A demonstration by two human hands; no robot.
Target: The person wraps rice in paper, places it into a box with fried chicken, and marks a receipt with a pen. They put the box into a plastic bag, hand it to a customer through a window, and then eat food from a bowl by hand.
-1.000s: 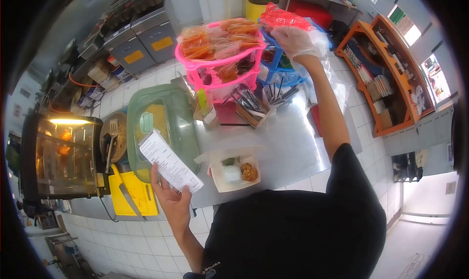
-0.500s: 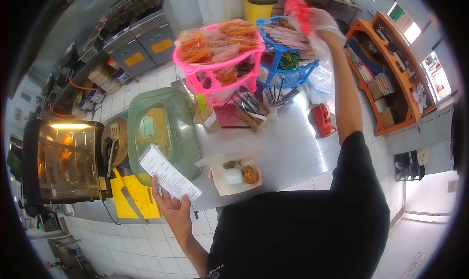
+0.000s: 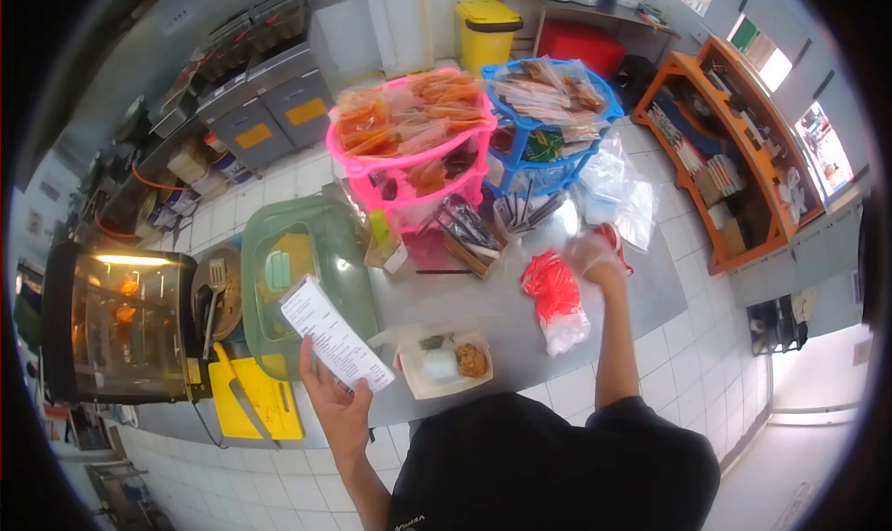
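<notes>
A long printed paper receipt (image 3: 338, 334) is gripped between the thumb and fingers of my left hand (image 3: 334, 406), tilted over the edge of the green lidded tub. Below and to the right of it, an open food box (image 3: 437, 382) holds a white portion and a browned fried piece (image 3: 471, 360). My right hand (image 3: 595, 260), in a clear plastic glove, is smeared by motion at the upper right side of a red and white plastic bag (image 3: 555, 299) on the steel table. Partly behind that hand is a red tape dispenser (image 3: 613, 238).
Pink (image 3: 409, 164) and blue (image 3: 548, 113) tiered baskets full of packets stand at the back of the table. A knife (image 3: 246, 406) lies on a yellow cutting board (image 3: 290, 427), beside a lit glass food warmer (image 3: 125, 322). The green tub (image 3: 358, 294) is close by.
My right hand has come down from above the blue basket to the table, bringing the red bag with it. My left hand still holds the receipt, slightly shifted.
</notes>
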